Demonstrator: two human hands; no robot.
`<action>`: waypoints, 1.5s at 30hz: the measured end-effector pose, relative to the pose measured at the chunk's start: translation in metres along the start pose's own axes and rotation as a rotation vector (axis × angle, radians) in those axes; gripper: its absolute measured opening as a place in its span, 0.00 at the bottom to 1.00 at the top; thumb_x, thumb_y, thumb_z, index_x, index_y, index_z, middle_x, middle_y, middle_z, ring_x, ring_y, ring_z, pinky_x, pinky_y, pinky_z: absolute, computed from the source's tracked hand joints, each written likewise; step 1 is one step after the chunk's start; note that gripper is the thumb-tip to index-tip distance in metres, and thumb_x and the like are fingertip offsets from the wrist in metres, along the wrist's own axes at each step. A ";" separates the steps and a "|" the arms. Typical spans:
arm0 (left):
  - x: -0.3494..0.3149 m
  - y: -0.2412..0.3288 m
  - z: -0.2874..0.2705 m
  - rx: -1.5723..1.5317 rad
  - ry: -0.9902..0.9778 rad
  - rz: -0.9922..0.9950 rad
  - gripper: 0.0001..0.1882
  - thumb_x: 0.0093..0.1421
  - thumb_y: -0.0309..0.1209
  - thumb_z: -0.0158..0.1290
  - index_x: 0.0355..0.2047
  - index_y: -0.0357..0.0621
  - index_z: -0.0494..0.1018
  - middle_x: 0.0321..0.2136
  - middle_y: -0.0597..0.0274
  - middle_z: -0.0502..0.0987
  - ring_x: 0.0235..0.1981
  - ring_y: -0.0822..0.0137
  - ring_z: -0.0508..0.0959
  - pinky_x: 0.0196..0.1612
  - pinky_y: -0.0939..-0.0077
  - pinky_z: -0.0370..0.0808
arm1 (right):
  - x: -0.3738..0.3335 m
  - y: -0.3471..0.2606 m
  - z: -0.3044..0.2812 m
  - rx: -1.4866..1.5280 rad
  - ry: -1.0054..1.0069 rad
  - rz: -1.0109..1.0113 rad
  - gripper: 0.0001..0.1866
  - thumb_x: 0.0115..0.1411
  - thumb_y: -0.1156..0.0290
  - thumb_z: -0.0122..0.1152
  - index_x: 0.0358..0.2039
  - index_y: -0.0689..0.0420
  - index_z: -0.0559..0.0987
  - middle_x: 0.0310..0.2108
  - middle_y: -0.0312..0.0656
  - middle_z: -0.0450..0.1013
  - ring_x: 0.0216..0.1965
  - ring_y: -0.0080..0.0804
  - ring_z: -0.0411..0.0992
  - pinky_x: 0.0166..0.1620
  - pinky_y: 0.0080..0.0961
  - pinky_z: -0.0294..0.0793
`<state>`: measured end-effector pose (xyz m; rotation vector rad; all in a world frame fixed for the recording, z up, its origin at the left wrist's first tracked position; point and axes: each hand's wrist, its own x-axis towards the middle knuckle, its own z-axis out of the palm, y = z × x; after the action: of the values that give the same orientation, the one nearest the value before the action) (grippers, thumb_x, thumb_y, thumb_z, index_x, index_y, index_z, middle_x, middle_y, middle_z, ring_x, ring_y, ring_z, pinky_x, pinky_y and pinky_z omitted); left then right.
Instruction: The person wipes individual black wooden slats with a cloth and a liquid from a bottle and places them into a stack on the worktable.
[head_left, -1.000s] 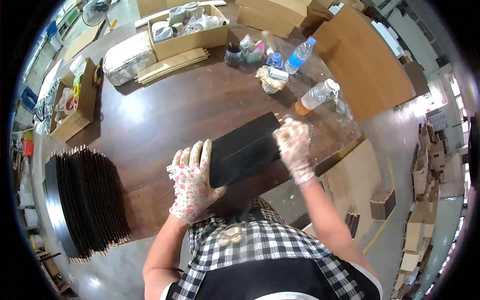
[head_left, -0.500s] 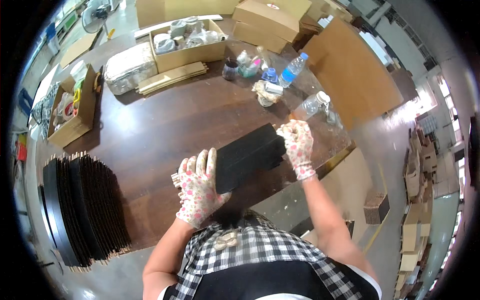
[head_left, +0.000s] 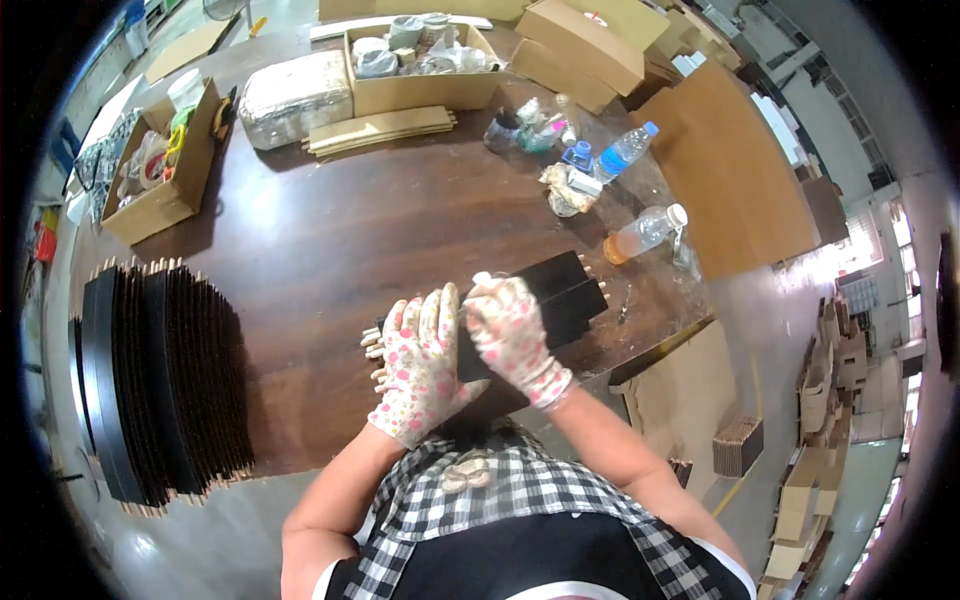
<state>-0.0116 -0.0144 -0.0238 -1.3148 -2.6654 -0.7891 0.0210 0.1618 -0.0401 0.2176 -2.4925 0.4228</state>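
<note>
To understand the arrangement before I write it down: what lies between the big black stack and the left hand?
In the head view, brown tabletop stretches from the black stack to light pegs beside the left hand.

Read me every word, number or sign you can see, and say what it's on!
No words, numbers or signs are clear enough to read.
Blue-capped plastic bottle: any print on its blue label is too small.
Cardboard box at the back: a tiny mark on top, too blurred.
Black boards with pegged ends: no writing shows.
</note>
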 end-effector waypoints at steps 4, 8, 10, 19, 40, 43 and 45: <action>0.000 0.002 -0.005 -0.046 -0.002 -0.008 0.62 0.37 0.50 0.71 0.65 0.27 0.54 0.58 0.39 0.64 0.60 0.44 0.64 0.67 0.47 0.54 | -0.009 0.074 -0.038 -0.191 -0.019 0.241 0.04 0.57 0.69 0.61 0.26 0.53 0.78 0.31 0.43 0.74 0.35 0.41 0.71 0.42 0.39 0.71; 0.001 0.001 0.005 -0.029 0.015 -0.001 0.61 0.37 0.49 0.71 0.65 0.27 0.54 0.59 0.40 0.64 0.60 0.44 0.64 0.67 0.46 0.53 | 0.000 0.017 -0.004 -0.139 0.001 0.071 0.04 0.56 0.68 0.60 0.28 0.53 0.78 0.33 0.42 0.74 0.37 0.41 0.72 0.43 0.40 0.71; -0.001 -0.001 0.005 -0.036 0.007 -0.003 0.61 0.37 0.49 0.71 0.65 0.27 0.54 0.59 0.41 0.64 0.61 0.44 0.64 0.67 0.46 0.53 | 0.002 0.001 0.005 -0.033 0.018 -0.012 0.04 0.56 0.66 0.61 0.28 0.52 0.78 0.35 0.42 0.75 0.37 0.41 0.72 0.44 0.40 0.71; 0.000 -0.001 0.005 -0.019 -0.001 -0.014 0.62 0.37 0.49 0.72 0.65 0.27 0.54 0.58 0.41 0.65 0.61 0.45 0.63 0.67 0.47 0.53 | -0.010 -0.002 -0.009 0.035 -0.003 0.003 0.06 0.52 0.65 0.65 0.27 0.50 0.79 0.34 0.40 0.76 0.38 0.40 0.72 0.45 0.39 0.72; -0.001 0.003 0.000 0.019 -0.052 -0.047 0.66 0.34 0.47 0.74 0.67 0.30 0.50 0.58 0.42 0.63 0.62 0.43 0.61 0.67 0.45 0.51 | -0.008 0.005 -0.013 -0.037 0.034 -0.055 0.08 0.56 0.62 0.57 0.25 0.51 0.77 0.30 0.41 0.74 0.33 0.39 0.72 0.41 0.36 0.72; 0.002 0.007 -0.001 0.019 -0.042 -0.043 0.66 0.34 0.47 0.74 0.68 0.31 0.49 0.58 0.43 0.63 0.62 0.43 0.60 0.66 0.45 0.51 | -0.014 0.069 -0.041 -0.191 0.087 0.039 0.07 0.55 0.65 0.57 0.23 0.51 0.77 0.29 0.42 0.73 0.32 0.38 0.72 0.39 0.36 0.73; 0.002 0.007 0.000 0.030 -0.045 -0.051 0.67 0.34 0.47 0.74 0.68 0.32 0.49 0.58 0.43 0.63 0.62 0.43 0.60 0.66 0.45 0.52 | -0.014 0.064 -0.035 -0.126 0.048 -0.031 0.08 0.54 0.66 0.57 0.20 0.51 0.76 0.26 0.41 0.72 0.30 0.37 0.71 0.36 0.37 0.72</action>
<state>-0.0076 -0.0088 -0.0203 -1.2775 -2.7445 -0.7310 0.0352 0.2347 -0.0372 0.1936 -2.4553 0.2546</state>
